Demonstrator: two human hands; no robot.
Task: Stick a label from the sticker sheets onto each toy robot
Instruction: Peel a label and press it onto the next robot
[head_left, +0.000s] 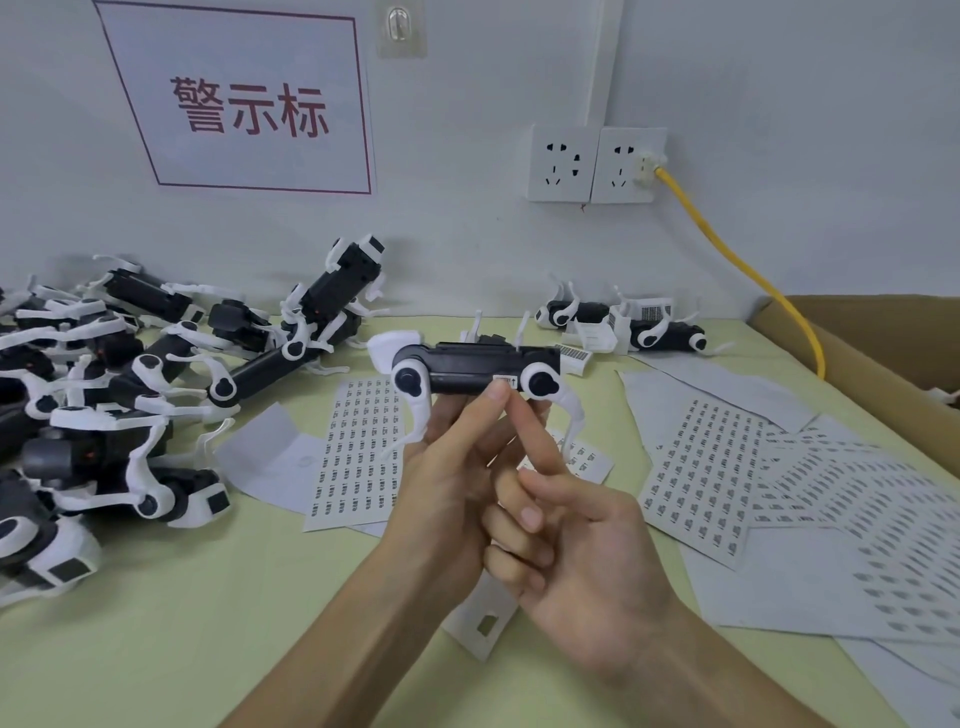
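Observation:
My left hand (452, 483) grips a black-and-white toy robot (467, 366) from below and holds it lengthwise above the table. A small white label (505, 382) sits on the robot's black side, near its right wheel joint. My right hand (561, 525) is just right of the left, its index finger stretched up to the robot right below the label, the other fingers curled and holding nothing. A sticker sheet (358, 447) full of small labels lies on the table behind my hands.
A heap of toy robots (130, 389) covers the table's left side. Two more robots (623, 322) lie at the back by the wall. Used sticker sheets (779, 483) spread over the right. A cardboard box (872, 353) and a yellow cable (753, 270) are at far right.

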